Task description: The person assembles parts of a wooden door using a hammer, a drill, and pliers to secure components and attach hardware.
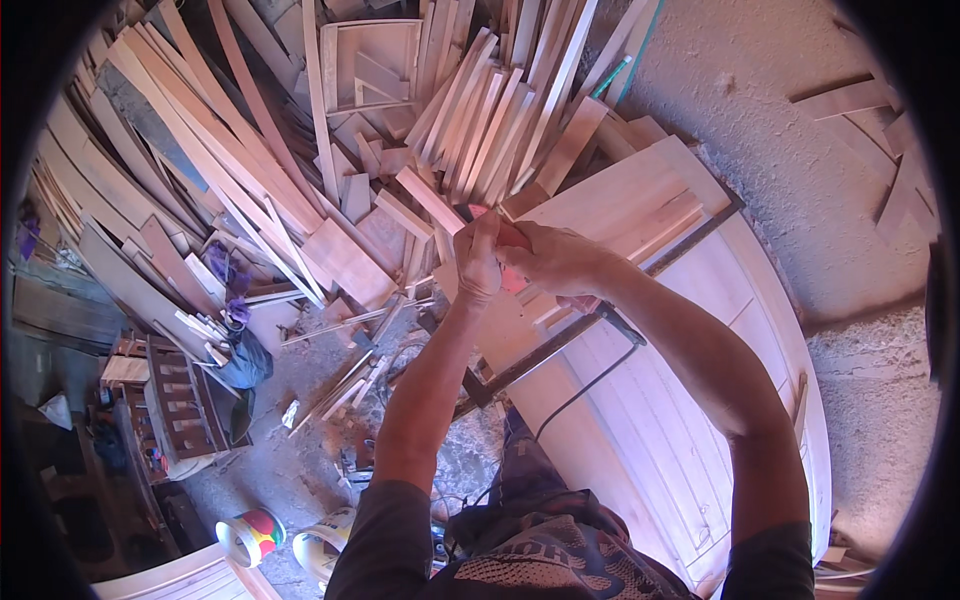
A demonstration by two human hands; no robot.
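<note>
Both arms stretch forward, and my hands meet over the far left end of a pale wooden panel (660, 400). Between them is a red corded power tool (514, 280), mostly hidden by the fingers, so its exact kind does not show. My left hand (478, 262) is closed around its left side, beside the end of a short wooden strip (430, 201). My right hand (552, 260) is wrapped over the tool's right side. A black cord (590, 385) leaves the tool and runs back toward my body. A dark metal bar (690, 240) crosses the panel beneath my right arm.
Stacked boards and strips (200, 130) fill the far left. Offcuts (345, 260) lie against the panel's left end. Thin sticks (350, 390) litter the floor. A slatted wooden piece (185, 400) and a paint bucket (250, 537) stand at left. More boards (850, 100) lie at right.
</note>
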